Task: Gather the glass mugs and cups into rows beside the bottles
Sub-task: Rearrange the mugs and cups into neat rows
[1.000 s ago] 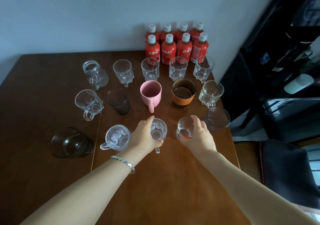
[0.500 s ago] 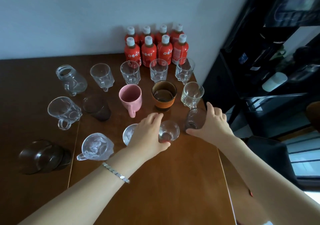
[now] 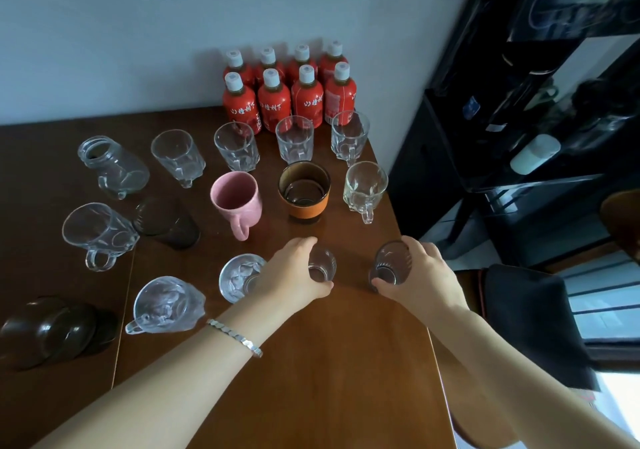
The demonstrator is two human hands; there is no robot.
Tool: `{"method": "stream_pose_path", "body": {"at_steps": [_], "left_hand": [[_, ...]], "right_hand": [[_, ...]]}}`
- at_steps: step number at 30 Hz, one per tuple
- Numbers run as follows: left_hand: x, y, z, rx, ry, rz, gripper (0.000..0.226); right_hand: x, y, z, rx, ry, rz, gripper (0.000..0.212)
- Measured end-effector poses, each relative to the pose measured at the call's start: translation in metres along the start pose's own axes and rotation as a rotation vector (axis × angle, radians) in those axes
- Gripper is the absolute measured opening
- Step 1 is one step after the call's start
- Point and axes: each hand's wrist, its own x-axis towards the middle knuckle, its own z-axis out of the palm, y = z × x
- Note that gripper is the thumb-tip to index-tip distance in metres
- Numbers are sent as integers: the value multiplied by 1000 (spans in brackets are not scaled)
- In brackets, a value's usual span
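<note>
Several red bottles (image 3: 273, 102) with white caps stand against the wall at the table's back. In front of them, clear glass mugs form a row (image 3: 295, 138). A second row holds a pink mug (image 3: 237, 195), an orange-banded cup (image 3: 304, 190) and a clear mug (image 3: 363, 185). My left hand (image 3: 294, 272) is closed around a small clear glass (image 3: 322, 265) in the near row. My right hand (image 3: 419, 275) grips a dark smoky glass (image 3: 389, 265) by the table's right edge. A clear cup (image 3: 239, 275) stands just left of my left hand.
On the left of the wooden table (image 3: 329, 379) are a jar-shaped mug (image 3: 110, 164), a clear mug (image 3: 98, 234), a dark tumbler (image 3: 162, 220), a tilted mug (image 3: 166, 305) and a dark glass bowl (image 3: 48, 331). A black shelf unit (image 3: 519, 119) stands right of the table.
My left hand shifted from the handled cup to the small clear glass. My right hand left that glass, reached right and took the dark smoky glass. The view swung slightly.
</note>
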Motion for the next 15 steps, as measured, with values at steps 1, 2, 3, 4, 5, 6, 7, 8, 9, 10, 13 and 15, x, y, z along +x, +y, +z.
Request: {"method": "stream_pose_path", "body": {"at_steps": [1, 2, 3, 4, 5, 6, 7, 8, 9, 10, 13, 15], "left_hand": [[0, 0, 0, -3, 2, 1, 82], [0, 0, 0, -3, 1, 2, 82], [0, 0, 0, -3, 1, 3, 82], [0, 0, 0, -3, 1, 5, 82], [0, 0, 0, -4, 3, 6, 81], [0, 0, -1, -5, 4, 6, 81], [0, 0, -1, -6, 5, 7, 81], [0, 0, -1, -7, 5, 6, 81], [0, 0, 0, -9, 6, 5, 81], [0, 0, 0, -11, 8, 5, 81], [-3, 1, 1, -19, 19, 4, 82], [-4, 2, -1, -29, -1, 0, 81]], "right_hand": [[0, 0, 1, 7, 11, -1, 90], [1, -1, 1, 12, 22, -5, 91], [3, -3, 2, 16, 30, -10, 91], [5, -5, 3, 19, 33, -13, 92], [8, -8, 3, 20, 32, -14, 92], [10, -11, 4, 17, 28, -13, 92], [12, -13, 4, 13, 24, -10, 92], [13, -15, 5, 7, 22, -7, 92], [14, -15, 5, 2, 23, -6, 92], [14, -15, 5, -3, 24, -5, 91], [14, -15, 5, -35, 12, -8, 93], [12, -14, 4, -46, -8, -9, 98]]}}
